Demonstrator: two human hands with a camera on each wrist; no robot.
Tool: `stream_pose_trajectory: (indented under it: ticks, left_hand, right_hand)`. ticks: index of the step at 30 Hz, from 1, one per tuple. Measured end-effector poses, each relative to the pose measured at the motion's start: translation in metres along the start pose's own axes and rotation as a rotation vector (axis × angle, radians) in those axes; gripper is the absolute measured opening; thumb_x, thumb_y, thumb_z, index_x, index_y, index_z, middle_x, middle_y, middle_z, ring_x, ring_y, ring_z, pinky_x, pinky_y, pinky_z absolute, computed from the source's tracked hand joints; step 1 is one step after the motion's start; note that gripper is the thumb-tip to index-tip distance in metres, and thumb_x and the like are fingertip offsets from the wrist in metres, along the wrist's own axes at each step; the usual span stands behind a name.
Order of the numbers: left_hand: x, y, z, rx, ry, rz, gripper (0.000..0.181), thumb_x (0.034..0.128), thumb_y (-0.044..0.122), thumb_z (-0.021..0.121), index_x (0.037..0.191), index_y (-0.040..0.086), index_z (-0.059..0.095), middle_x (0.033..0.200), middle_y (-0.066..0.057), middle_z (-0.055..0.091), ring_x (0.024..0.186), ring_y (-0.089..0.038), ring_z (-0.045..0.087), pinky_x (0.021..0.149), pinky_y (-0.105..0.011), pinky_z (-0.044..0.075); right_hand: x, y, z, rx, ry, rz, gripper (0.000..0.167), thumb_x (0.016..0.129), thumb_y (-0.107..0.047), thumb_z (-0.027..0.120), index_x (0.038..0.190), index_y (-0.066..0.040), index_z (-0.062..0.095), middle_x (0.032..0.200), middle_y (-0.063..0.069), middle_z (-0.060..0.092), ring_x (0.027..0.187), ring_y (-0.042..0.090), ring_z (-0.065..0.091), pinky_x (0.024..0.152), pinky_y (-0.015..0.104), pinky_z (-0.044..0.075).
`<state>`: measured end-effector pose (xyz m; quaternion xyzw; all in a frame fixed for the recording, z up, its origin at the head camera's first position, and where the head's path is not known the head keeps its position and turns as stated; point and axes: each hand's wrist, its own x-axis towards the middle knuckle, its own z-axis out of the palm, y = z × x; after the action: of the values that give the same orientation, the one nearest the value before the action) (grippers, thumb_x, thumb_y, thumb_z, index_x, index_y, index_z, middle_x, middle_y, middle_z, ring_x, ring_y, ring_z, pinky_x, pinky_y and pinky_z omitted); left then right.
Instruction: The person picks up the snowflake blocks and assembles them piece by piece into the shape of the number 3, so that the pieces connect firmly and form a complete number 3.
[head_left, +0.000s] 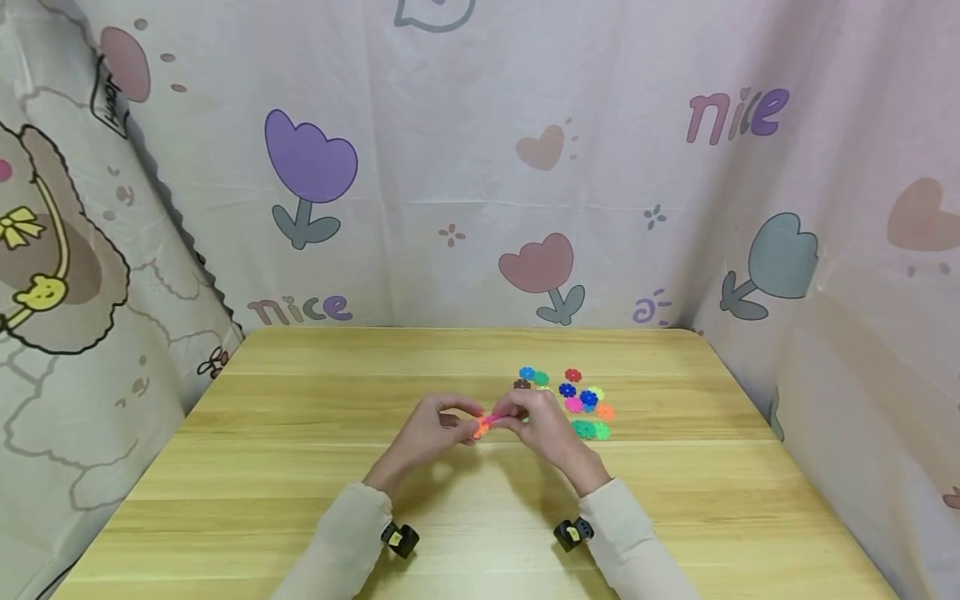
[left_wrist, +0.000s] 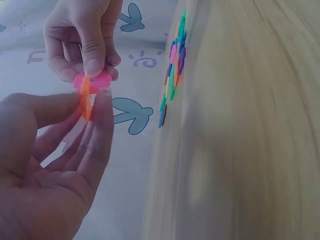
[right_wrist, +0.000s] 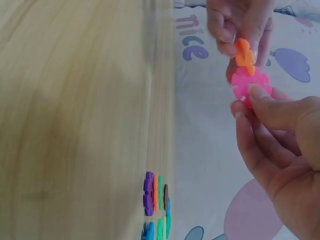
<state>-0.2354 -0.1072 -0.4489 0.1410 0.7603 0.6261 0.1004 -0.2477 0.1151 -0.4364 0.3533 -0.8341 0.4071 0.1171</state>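
My left hand (head_left: 429,432) pinches an orange snowflake disc (left_wrist: 85,102) between thumb and fingers. Opposite it, my right hand (head_left: 549,432) pinches a pink snowflake disc (right_wrist: 242,84), a flat round piece with notches around its rim. The two discs meet edge to edge, set at an angle to each other, above the table. Whether their slots are fully interlocked I cannot tell. In the head view, fingers partly cover both discs.
Several loose snowflake discs in many colours lie behind and right of my right hand, among them a red disc (head_left: 573,375), a light orange disc (head_left: 605,412) and a green disc (head_left: 583,429). The wooden table (head_left: 300,500) meets a patterned curtain (head_left: 420,275) behind.
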Motion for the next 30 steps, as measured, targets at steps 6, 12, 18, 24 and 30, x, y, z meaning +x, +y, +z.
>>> stream_pose_trajectory:
  ticks: [6, 12, 18, 24, 30]
  left_hand:
    - [0.0, -0.001, 0.002, 0.098, -0.005, 0.057, 0.021, 0.0921, 0.02, 0.079, 0.111, 0.011, 0.078, 0.115, -0.011, 0.075, 0.089, -0.027, 0.075, 0.077, -0.04, 0.065]
    - [0.0, -0.004, 0.002, 0.135, -0.002, 0.065, 0.02, 0.0916, 0.019, 0.08, 0.11, 0.01, 0.078, 0.108, -0.01, 0.077, 0.086, -0.024, 0.074, 0.074, -0.034, 0.064]
    - [-0.001, -0.003, 0.001, 0.129, 0.025, 0.0, 0.021, 0.0917, 0.017, 0.079, 0.111, 0.008, 0.077, 0.106, -0.01, 0.076, 0.089, -0.033, 0.076, 0.078, -0.041, 0.065]
    - [0.001, -0.006, -0.001, 0.21, 0.03, 0.018, 0.021, 0.0924, 0.023, 0.079, 0.109, 0.01, 0.077, 0.102, -0.005, 0.077, 0.09, -0.016, 0.07, 0.082, -0.029, 0.06]
    - [0.0, -0.008, -0.002, 0.232, 0.01, 0.031, 0.022, 0.0936, 0.025, 0.077, 0.111, 0.011, 0.076, 0.103, -0.005, 0.077, 0.09, -0.015, 0.07, 0.082, -0.028, 0.059]
  right_hand:
    - [0.0, -0.002, 0.0, 0.024, -0.028, 0.089, 0.01, 0.086, 0.002, 0.079, 0.093, -0.005, 0.078, 0.087, 0.009, 0.076, 0.073, 0.008, 0.066, 0.068, 0.019, 0.059]
    - [-0.001, 0.001, -0.002, 0.049, -0.071, 0.185, 0.012, 0.089, 0.0, 0.077, 0.099, -0.006, 0.078, 0.089, 0.009, 0.076, 0.074, 0.013, 0.068, 0.065, 0.019, 0.058]
    - [-0.005, 0.012, -0.014, -0.011, -0.083, 0.291, 0.011, 0.092, 0.002, 0.073, 0.102, -0.002, 0.076, 0.097, 0.011, 0.077, 0.081, 0.02, 0.072, 0.067, 0.023, 0.061]
    - [-0.011, 0.028, -0.017, -0.169, -0.123, 0.372, 0.008, 0.089, 0.001, 0.077, 0.095, -0.004, 0.078, 0.099, 0.009, 0.078, 0.086, 0.018, 0.072, 0.072, 0.027, 0.061]
    - [-0.014, 0.038, -0.011, -0.262, -0.093, 0.359, 0.012, 0.085, 0.0, 0.081, 0.096, -0.006, 0.078, 0.103, 0.01, 0.078, 0.09, 0.023, 0.073, 0.081, 0.038, 0.062]
